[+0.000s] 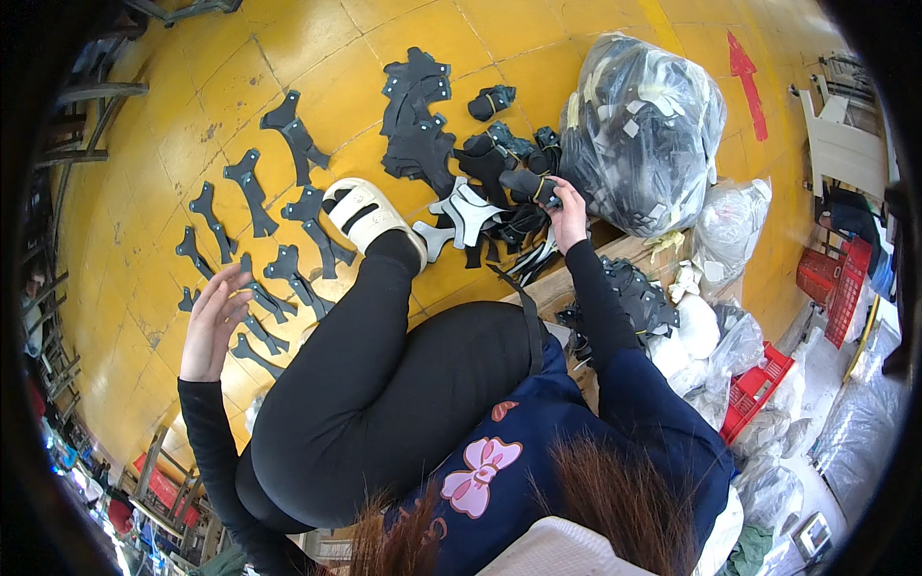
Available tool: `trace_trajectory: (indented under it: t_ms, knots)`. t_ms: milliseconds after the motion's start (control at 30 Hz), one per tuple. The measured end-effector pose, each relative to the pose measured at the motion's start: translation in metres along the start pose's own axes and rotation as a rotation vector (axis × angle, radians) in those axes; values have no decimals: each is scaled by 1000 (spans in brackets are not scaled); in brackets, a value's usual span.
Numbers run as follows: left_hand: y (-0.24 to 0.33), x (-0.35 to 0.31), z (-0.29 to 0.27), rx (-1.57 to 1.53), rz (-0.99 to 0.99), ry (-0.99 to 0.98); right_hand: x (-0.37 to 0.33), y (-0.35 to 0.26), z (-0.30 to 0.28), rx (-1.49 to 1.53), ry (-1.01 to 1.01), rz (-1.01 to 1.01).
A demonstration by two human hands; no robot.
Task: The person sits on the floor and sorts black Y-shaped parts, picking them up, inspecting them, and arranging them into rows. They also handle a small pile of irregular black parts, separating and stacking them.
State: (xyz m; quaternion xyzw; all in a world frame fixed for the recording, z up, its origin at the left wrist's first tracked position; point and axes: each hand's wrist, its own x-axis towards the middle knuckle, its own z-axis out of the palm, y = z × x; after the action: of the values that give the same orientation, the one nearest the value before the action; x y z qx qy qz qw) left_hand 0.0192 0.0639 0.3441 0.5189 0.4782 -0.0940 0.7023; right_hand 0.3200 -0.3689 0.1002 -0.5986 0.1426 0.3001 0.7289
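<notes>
My right hand (570,216) is closed on a rolled black fabric bundle (526,186) with a thin band round it. Below my left hand (213,328), which is open with its fingers stretched out, lie several black Y-shaped cut pieces (252,197) in rows on the floor; whether it touches any I cannot tell. A taller overlapping stack of black pieces (419,144) lies beyond my foot. White Y-shaped pieces (468,213) sit just left of my right hand. More banded black bundles (492,102) are on the floor beyond it.
My foot wears a cream clog (370,219) between the rows and the stack. A large clear bag (642,134) full of dark pieces stands at the right, beside a smaller bag (732,230). Red crates (757,392) and plastic-wrapped goods lie farther right. The floor (317,48) is yellow tile.
</notes>
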Motion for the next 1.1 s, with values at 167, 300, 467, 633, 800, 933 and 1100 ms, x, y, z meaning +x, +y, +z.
trace_trajectory:
  t_ms: [167, 300, 467, 633, 800, 933, 1100]
  knots:
    - [2, 2, 6, -3, -18, -19, -20, -37, 29, 67, -195, 71]
    - [8, 0, 8, 19, -8, -23, -25, -51, 57, 154, -321, 95]
    - [6, -1, 5, 30, 11, -9, -21, -53, 73, 147, -403, 98]
    - [1, 1, 4, 17, 2, -10, -20, -52, 73, 102, -396, 109]
    - [3, 2, 6, 28, -8, -15, -20, -45, 71, 110, -377, 118]
    - [3, 3, 7, 35, -7, -12, -10, -36, 69, -54, -339, 150]
    - [4, 2, 8, 37, -2, -11, 22, -37, 73, -403, -153, -121]
